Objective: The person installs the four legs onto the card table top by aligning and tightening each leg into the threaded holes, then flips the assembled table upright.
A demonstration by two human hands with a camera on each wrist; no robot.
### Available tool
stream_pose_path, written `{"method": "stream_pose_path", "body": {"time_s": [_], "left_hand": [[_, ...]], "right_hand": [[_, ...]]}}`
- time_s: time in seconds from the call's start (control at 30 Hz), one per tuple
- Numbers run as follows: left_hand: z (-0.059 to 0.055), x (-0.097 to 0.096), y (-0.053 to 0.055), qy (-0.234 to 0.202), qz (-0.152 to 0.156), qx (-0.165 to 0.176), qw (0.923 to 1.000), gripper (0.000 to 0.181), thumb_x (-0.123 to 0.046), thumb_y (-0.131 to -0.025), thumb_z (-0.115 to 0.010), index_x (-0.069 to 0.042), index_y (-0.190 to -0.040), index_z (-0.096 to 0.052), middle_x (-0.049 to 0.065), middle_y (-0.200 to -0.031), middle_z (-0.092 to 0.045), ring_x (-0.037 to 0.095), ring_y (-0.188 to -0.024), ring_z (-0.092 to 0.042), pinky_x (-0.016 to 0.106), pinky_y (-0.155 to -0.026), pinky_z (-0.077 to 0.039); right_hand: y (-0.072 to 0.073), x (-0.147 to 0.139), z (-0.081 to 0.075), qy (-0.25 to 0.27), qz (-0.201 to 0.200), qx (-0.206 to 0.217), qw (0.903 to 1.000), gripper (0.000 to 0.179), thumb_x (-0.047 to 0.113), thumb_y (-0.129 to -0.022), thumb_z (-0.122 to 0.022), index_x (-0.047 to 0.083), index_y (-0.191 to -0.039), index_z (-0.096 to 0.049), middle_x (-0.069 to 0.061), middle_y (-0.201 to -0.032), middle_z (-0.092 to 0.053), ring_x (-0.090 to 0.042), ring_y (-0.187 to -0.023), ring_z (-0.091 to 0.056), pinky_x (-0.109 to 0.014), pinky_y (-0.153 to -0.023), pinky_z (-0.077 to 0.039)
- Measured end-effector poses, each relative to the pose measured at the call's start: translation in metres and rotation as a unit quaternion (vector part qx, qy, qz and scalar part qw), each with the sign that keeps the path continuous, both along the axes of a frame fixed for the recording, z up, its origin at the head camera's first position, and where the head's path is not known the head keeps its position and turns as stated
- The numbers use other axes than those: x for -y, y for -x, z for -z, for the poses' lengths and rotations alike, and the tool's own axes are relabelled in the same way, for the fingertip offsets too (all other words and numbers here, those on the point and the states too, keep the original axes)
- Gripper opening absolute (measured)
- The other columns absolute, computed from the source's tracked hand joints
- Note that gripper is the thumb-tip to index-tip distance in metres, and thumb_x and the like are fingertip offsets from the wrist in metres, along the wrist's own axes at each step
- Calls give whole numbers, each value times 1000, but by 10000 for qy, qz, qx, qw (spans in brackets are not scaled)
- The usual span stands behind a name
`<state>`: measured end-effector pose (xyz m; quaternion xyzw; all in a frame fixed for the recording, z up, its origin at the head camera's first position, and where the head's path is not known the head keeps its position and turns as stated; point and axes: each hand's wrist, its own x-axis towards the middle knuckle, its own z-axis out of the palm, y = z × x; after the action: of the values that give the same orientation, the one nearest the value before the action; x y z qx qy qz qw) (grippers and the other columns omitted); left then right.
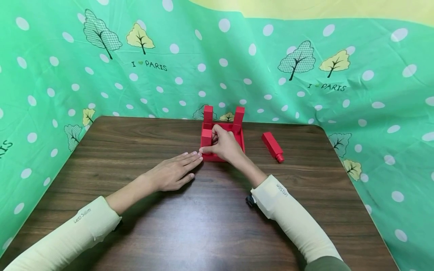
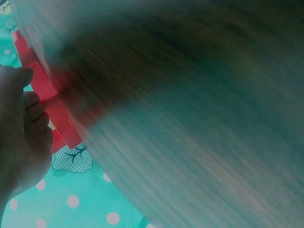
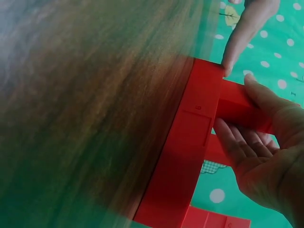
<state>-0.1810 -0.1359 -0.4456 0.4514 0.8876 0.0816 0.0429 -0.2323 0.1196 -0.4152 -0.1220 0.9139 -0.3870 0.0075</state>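
A red square frame [image 1: 214,158] with raised edges lies on the table, and square red posts stand up from its corners. My right hand [image 1: 226,145] grips the near-left post [image 1: 206,137] between thumb and fingers; the right wrist view shows this post [image 3: 240,113] rising from the frame's side wall [image 3: 178,156]. Fingers extended, my left hand [image 1: 174,171] rests its fingertips at the frame's near-left corner. Two more posts stand at the far side, a left one [image 1: 208,114] and a right one [image 1: 238,118]. In the left wrist view my left hand [image 2: 21,128] partly covers the frame.
To the right of the frame, a loose red post [image 1: 271,145] with a round threaded end lies on the dark wooden table [image 1: 190,229]. Behind the table's far edge hangs a green polka-dot cloth [image 1: 203,49] printed with trees.
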Motion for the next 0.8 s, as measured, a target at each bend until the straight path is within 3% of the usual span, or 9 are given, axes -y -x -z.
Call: {"method": "stream_pose_path", "body": {"time_s": [0.3, 0.5, 0.67, 0.8], "left_hand": [[1, -2, -1, 119, -3, -69, 9999, 65, -34, -120, -52, -4, -175, -38, 14, -184, -36, 31, -173, -34, 48, -144, -28], [-2, -2, -1, 67, -68, 142, 9999, 65, -35, -120, -50, -4, -176, -36, 12, -186, -33, 31, -174, -31, 49, -145, -26], [0, -2, 1, -160, -104, 340, 9992, 64, -34, -120, -51, -4, -175, -37, 12, -186, -31, 32, -175, -30, 50, -145, -26], [2, -1, 1, -269, -124, 343, 9990, 64, -33, -120, -51, -4, -175, -39, 13, -185, -35, 33, -174, -32, 51, -145, -27]], "right_hand": [[-1, 2, -1, -139, 185, 77, 9997, 55, 33, -83, -104, 15, -99, -55, -4, -87, -71, -18, -77, -63, -31, -67, -48], [-1, 1, -3, -190, 99, 174, 9996, 54, 33, -85, -102, 13, -104, -56, -6, -94, -71, -20, -82, -63, -33, -71, -51], [-5, -4, -2, -112, -30, 301, 9995, 55, 33, -86, -101, 10, -117, -62, -10, -112, -79, -26, -101, -76, -41, -91, -66], [-8, -13, -2, 154, -51, 493, 9987, 59, 30, -87, -100, 10, -130, -65, -14, -127, -82, -30, -118, -80, -48, -107, -67]]}}
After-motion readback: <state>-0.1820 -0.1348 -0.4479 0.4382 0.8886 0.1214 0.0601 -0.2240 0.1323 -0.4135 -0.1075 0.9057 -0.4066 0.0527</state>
